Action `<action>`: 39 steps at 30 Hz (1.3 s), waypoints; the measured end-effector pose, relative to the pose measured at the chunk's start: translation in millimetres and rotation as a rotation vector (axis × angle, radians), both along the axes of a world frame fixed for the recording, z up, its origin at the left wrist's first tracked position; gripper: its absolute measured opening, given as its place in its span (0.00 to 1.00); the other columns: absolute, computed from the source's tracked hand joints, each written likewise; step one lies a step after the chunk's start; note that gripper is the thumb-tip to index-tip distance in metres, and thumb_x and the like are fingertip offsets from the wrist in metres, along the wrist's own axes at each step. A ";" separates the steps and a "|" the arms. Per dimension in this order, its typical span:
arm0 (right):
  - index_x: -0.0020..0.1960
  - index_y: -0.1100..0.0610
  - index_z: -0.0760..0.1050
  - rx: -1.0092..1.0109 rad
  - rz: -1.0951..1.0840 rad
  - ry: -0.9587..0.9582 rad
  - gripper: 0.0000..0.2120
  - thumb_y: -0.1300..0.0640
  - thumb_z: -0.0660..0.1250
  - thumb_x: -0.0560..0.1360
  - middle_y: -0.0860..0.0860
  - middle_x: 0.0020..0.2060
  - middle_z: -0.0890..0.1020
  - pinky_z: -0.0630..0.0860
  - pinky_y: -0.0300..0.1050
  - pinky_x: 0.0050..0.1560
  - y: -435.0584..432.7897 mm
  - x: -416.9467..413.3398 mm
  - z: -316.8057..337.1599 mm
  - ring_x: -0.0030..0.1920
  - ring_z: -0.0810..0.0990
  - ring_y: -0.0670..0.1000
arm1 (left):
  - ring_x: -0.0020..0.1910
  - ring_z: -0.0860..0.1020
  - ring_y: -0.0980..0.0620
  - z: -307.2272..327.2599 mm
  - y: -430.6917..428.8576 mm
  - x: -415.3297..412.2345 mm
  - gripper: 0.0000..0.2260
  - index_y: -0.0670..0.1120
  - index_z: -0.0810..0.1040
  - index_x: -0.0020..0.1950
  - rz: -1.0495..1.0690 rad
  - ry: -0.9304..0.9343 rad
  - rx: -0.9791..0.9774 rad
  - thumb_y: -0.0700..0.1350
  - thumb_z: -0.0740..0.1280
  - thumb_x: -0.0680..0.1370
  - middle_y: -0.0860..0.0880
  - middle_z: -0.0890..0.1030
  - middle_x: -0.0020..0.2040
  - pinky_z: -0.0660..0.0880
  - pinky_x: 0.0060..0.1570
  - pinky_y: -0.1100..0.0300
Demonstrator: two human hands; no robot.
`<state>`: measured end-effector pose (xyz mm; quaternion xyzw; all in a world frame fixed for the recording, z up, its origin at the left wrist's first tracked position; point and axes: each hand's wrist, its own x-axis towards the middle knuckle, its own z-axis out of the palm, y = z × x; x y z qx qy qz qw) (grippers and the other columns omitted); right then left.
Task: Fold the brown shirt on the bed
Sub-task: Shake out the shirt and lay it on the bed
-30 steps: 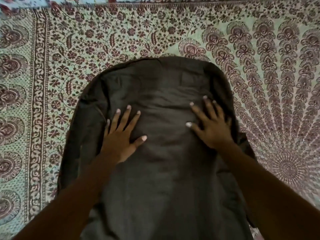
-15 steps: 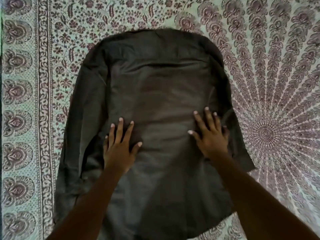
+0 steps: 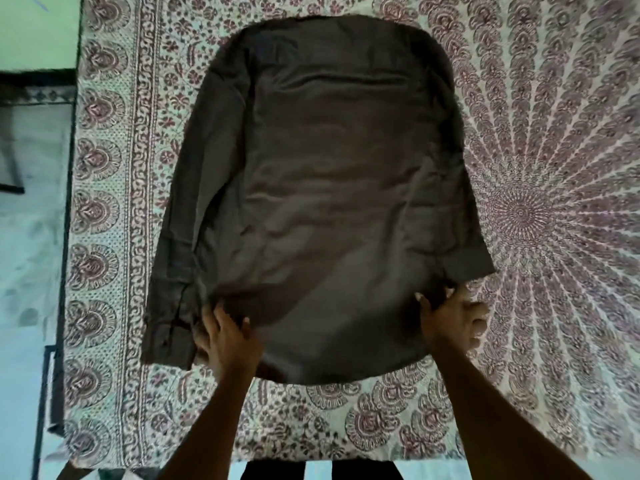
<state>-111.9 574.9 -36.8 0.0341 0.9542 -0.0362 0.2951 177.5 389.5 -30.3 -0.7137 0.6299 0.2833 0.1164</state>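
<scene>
Head view: a dark brown long-sleeved cloth shirt (image 3: 332,188) lies spread flat, back side up, on a bed covered by a pale sheet printed with maroon floral borders and a radiating mandala (image 3: 554,168). The shirt's long axis runs straight away from the person: the shoulder and collar end points to the far side, and the curved hem lies nearest the person, just beyond the wrists.

The left hand (image 3: 227,337) sits on the near left corner of the shirt body, close to the hem. Its fingers (image 3: 211,317) are curled down into the fabric and the thumb lies across the top of it, so the hand appears to be gathering or pinching the cloth at the side seam; how firm the hold is cannot be told. Just outside this hand the left sleeve lies folded straight along the body, its cuff level with the knuckles.

The right hand (image 3: 450,317) is at the near right edge of the shirt. Its thumb rests on top of the fabric and its fingers (image 3: 476,315) are bent beside and under the edge, seemingly pinching the side seam. The right sleeve's cuff lies just beyond this hand, towards the far right.

Both forearms reach in from the near edge, well apart, one on each side of the hem. The centre of the mandala print lies farther off to the right of the right hand.
</scene>
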 end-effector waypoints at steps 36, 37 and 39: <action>0.61 0.51 0.75 -0.384 0.490 0.039 0.23 0.39 0.68 0.72 0.58 0.58 0.79 0.76 0.61 0.62 -120.7 -123.7 36.8 0.62 0.76 0.65 | 0.66 0.72 0.36 56.7 -126.6 -170.1 0.20 0.46 0.76 0.65 -0.347 0.300 -0.212 0.38 0.70 0.73 0.41 0.73 0.65 0.72 0.63 0.40; 0.60 0.52 0.76 -0.417 0.496 0.044 0.22 0.40 0.68 0.72 0.59 0.58 0.79 0.76 0.61 0.62 -143.2 -140.3 34.9 0.62 0.76 0.65 | 0.66 0.72 0.36 55.5 -142.6 -189.4 0.20 0.45 0.76 0.65 -0.376 0.317 -0.207 0.38 0.70 0.73 0.41 0.74 0.65 0.72 0.63 0.41; 0.59 0.52 0.77 -0.459 0.543 0.062 0.23 0.39 0.65 0.71 0.59 0.58 0.79 0.76 0.63 0.62 -187.3 -170.6 36.3 0.62 0.76 0.65 | 0.66 0.72 0.36 52.2 -174.5 -226.5 0.19 0.46 0.76 0.65 -0.424 0.309 -0.227 0.39 0.70 0.75 0.42 0.74 0.65 0.72 0.64 0.41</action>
